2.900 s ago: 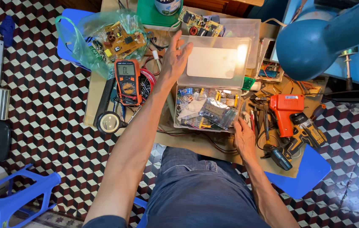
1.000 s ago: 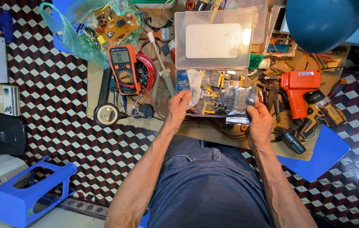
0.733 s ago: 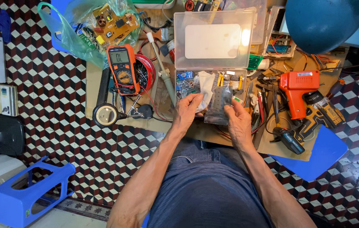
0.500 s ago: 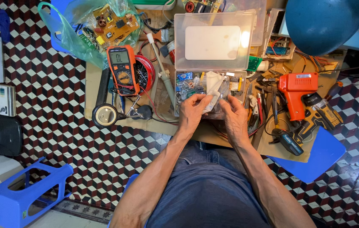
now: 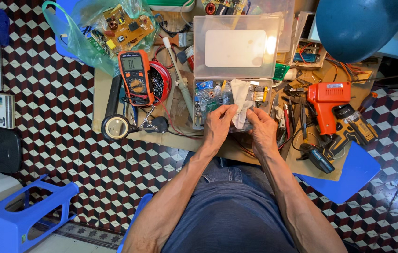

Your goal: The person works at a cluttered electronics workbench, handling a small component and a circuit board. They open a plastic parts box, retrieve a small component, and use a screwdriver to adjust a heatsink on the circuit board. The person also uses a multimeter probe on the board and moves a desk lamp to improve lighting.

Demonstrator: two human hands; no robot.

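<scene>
Left hand point(image 5: 217, 125) and right hand point(image 5: 262, 129) both pinching small clear plastic bag point(image 5: 242, 105) (contents unclear), held over open clear plastic parts box point(image 5: 232, 100); orange multimeter point(image 5: 135, 77) well left.

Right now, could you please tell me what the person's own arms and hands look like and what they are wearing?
Both forearms are bare, lean and sinewy, with no sleeves reaching them. The left hand and right hand are ungloved; no watch, ring or bracelet shows on the visible sides. No cables or markings are on the arms. Below them, the person wears a dark blue top and blue denim.
</scene>
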